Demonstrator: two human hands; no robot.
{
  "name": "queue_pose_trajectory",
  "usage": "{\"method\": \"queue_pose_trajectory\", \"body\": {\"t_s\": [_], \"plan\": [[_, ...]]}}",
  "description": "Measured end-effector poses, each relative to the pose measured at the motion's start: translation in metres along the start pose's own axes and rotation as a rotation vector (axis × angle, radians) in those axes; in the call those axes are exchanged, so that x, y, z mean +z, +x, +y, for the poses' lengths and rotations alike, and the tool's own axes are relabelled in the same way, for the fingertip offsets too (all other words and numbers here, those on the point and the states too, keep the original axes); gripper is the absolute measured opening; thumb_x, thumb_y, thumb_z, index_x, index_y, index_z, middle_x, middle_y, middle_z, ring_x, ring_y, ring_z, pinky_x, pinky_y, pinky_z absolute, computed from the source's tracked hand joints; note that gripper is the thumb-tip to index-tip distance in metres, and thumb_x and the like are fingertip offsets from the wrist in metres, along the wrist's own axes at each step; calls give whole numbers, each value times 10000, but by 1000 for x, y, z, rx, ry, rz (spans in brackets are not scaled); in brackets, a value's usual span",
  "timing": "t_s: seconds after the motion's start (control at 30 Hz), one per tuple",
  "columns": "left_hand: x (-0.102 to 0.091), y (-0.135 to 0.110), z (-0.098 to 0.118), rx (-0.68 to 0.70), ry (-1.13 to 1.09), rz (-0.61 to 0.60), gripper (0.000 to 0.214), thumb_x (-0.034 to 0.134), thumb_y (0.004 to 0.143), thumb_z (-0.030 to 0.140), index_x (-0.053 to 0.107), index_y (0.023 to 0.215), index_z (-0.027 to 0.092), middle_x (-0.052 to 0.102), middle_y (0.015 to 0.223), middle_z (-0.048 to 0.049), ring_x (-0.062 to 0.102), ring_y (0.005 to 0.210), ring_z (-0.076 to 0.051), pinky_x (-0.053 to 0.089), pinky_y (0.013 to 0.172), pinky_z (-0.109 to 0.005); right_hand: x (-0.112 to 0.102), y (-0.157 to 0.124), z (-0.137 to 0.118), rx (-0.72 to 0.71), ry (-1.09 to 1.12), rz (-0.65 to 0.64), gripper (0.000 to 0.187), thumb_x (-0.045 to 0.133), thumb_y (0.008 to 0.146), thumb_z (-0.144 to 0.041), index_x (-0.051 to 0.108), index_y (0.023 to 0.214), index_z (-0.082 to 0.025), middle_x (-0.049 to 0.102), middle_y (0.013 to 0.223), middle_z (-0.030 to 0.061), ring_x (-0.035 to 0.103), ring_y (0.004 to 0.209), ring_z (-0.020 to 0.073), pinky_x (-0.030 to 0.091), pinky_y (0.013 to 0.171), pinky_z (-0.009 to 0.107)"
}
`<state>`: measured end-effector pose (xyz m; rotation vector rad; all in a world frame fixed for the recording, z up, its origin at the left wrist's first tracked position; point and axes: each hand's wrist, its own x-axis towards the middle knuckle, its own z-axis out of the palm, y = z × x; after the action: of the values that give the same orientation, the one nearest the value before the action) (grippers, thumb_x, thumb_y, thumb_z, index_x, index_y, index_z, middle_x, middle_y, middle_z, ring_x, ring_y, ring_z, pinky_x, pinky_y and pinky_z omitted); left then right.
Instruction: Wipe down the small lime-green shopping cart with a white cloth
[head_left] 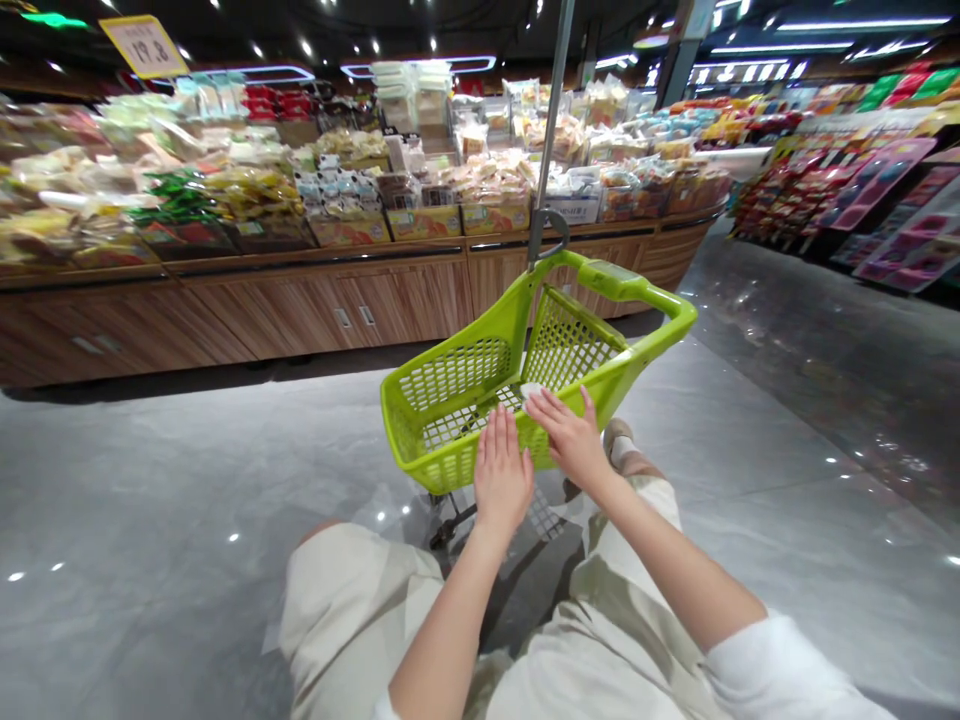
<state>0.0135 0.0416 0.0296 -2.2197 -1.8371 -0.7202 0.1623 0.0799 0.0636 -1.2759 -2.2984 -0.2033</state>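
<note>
My left hand (502, 475) and right hand (574, 440) lie open over a lime-green plastic mesh shopping cart (454, 375), right fingers (553, 408) touching a small white item (530, 391).

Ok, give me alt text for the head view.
The left hand and right hand rest on the near edge of a lime-green shopping cart, the right touching a small white item inside. Behind stands a wooden counter of packaged foods.
</note>
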Motion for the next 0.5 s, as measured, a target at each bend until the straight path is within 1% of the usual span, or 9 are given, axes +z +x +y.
{"method": "queue_pose_trajectory", "body": {"t_s": [0.07, 0.13, 0.2, 0.23, 0.27, 0.3, 0.33, 0.43, 0.5], "plan": [[-1, 0, 0, 4, -11, 7, 705, 383, 955, 252, 48, 1552, 82, 179, 1627, -139, 131, 1512, -237, 256, 1212, -446, -20, -1, 38, 73, -82, 63, 668, 442, 778, -38, 491, 1399, -278, 546, 1431, 51, 407, 1401, 238, -25, 1168, 621], [-2, 0, 1, 2, -18, 4, 706, 376, 959, 254, 32, 1552, 85, 179, 1627, -137, 130, 1512, -234, 252, 1214, -448, -38, -1, 73, 189, -167, 163, 618, 445, 800, -63, 524, 1367, -295, 570, 1408, 46, 389, 1410, 267, -22, 1142, 661], [-2, 0, 3, -3, -18, -4, 703, 375, 961, 259, 38, 1551, 77, 176, 1626, -140, 121, 1513, -235, 239, 1220, -444, -46, 1, 92, 285, -219, 249, 585, 435, 815, -77, 541, 1349, -289, 582, 1395, 55, 376, 1416, 285, -19, 1122, 688], [-2, 0, 4, -7, -15, -7, 702, 377, 961, 261, 45, 1550, 71, 171, 1627, -141, 116, 1514, -236, 232, 1223, -440, -46, 2, 94, 314, -229, 273, 583, 431, 814, -75, 539, 1351, -276, 578, 1398, 66, 379, 1414, 286, -14, 1120, 690], [-2, -1, 4, -11, -11, -10, 701, 379, 960, 263, 54, 1549, 65, 165, 1628, -142, 110, 1514, -237, 227, 1225, -437, -42, 3, 89, 326, -230, 278, 590, 429, 808, -69, 533, 1357, -259, 571, 1405, 77, 385, 1410, 281, -11, 1124, 684], [-2, -1, 5, -13, -8, -10, 701, 382, 960, 266, 62, 1549, 61, 159, 1630, -143, 105, 1515, -239, 223, 1225, -435, -36, 4, 79, 322, -222, 263, 605, 428, 799, -60, 522, 1367, -243, 561, 1414, 85, 392, 1407, 272, -10, 1133, 671], [-1, -1, 6, -14, -5, -10, 701, 384, 959, 268, 68, 1548, 58, 154, 1631, -144, 100, 1516, -241, 222, 1226, -436, -27, 5, 65, 305, -205, 236, 622, 426, 788, -49, 511, 1377, -229, 552, 1423, 90, 396, 1405, 259, -13, 1145, 653], [0, -1, 5, -14, 0, -12, 698, 389, 955, 268, 86, 1544, 46, 151, 1631, -150, 87, 1517, -246, 223, 1224, -446, 2, 5, 10, 206, -103, 133, 656, 416, 770, -33, 486, 1398, -209, 535, 1440, 86, 393, 1409, 218, -38, 1179, 588], [2, -1, 4, -8, 5, -15, 698, 397, 945, 245, 98, 1543, 45, 156, 1631, -150, 82, 1517, -247, 220, 1225, -450, 17, 4, -20, 124, -21, 81, 651, 410, 781, -41, 474, 1410, -199, 509, 1462, 89, 377, 1419, 198, -21, 1198, 540]]}}
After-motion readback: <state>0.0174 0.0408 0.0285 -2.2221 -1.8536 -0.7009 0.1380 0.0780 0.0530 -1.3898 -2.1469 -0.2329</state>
